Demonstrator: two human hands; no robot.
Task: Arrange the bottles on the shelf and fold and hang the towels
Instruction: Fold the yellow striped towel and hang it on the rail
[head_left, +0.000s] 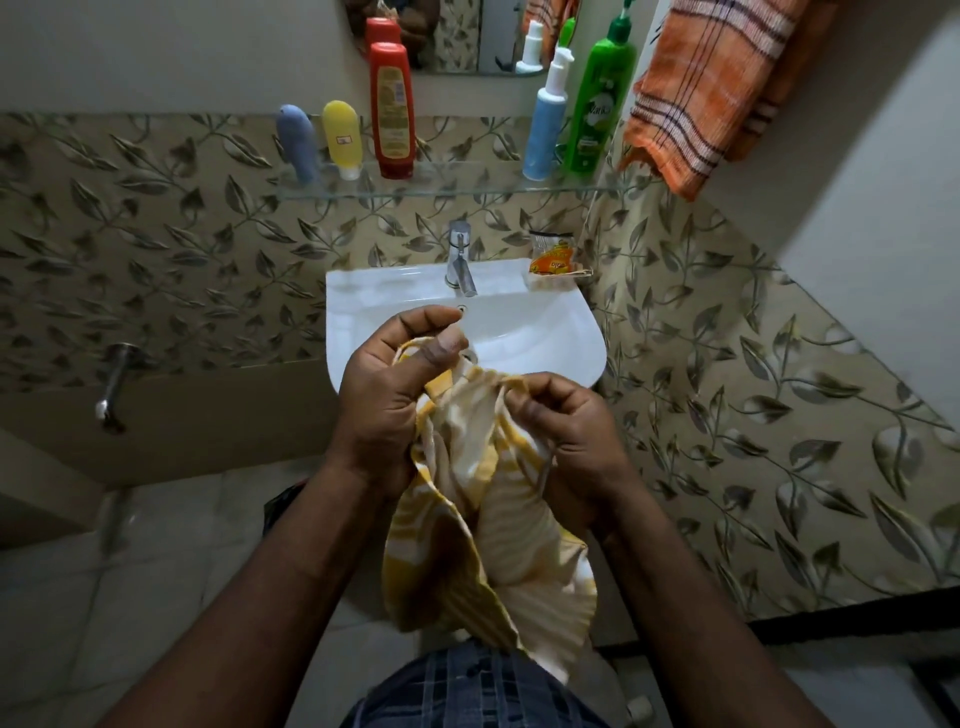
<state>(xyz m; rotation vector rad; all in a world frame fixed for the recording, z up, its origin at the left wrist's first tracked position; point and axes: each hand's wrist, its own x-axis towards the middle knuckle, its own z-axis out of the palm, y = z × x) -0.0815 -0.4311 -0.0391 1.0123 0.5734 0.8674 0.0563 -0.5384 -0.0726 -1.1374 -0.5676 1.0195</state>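
Observation:
A yellow and white striped towel (488, 525) hangs bunched between both hands, in front of the white sink (550, 332). My left hand (384, 395) pinches its upper edge between thumb and fingers. My right hand (561, 421) grips the cloth a little lower to the right. On the glass shelf (457, 187) stand a blue tube (297, 143), a yellow tube (342, 137), a red bottle (392, 109), a blue pump bottle (545, 119) and a green bottle (600, 98). An orange checked towel (711, 88) hangs at the upper right.
A chrome tap (460, 257) rises at the back of the sink, with an orange sachet (553, 254) on the rim to its right. A mirror (467, 36) is above the shelf. A wall tap (117, 379) sticks out at the left. Leaf-patterned tiles cover the walls.

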